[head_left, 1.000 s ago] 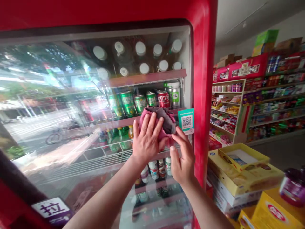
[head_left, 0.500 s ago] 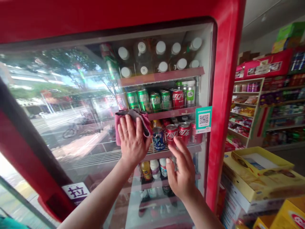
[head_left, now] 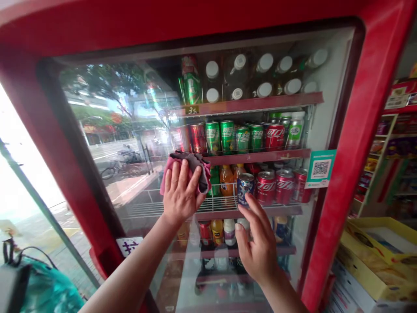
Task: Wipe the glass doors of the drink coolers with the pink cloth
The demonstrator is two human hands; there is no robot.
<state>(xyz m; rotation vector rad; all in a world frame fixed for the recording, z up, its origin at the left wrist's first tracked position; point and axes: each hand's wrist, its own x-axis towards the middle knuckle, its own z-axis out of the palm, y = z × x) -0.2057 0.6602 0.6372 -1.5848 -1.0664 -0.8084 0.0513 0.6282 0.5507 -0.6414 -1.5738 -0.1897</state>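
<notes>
My left hand (head_left: 181,194) lies spread on a pink and dark grey cloth (head_left: 168,174), pressing it against the glass door (head_left: 140,217) of a red drinks fridge (head_left: 202,26). My right hand (head_left: 259,243) is open and holds nothing. Its fingers are half bent in front of the glass, below a blue Pepsi can (head_left: 245,187); whether they touch the pane I cannot tell. Behind the glass are green cans (head_left: 213,137), red cola cans (head_left: 266,187), orange drink bottles (head_left: 227,180) and white-capped bottles (head_left: 265,63). Street reflections cover the left part of the pane.
A green QR code sticker (head_left: 321,168) is on the door's right side, and a white label (head_left: 128,245) at its lower left by the handle recess. Yellow cartons (head_left: 374,261) are stacked at right. A teal bag (head_left: 48,287) shows at lower left.
My view has turned left, so the fridge appears further right. My left hand and the cloth have moved left across the glass. My right hand has shifted left too, from the cola cans towards the Pepsi can.
</notes>
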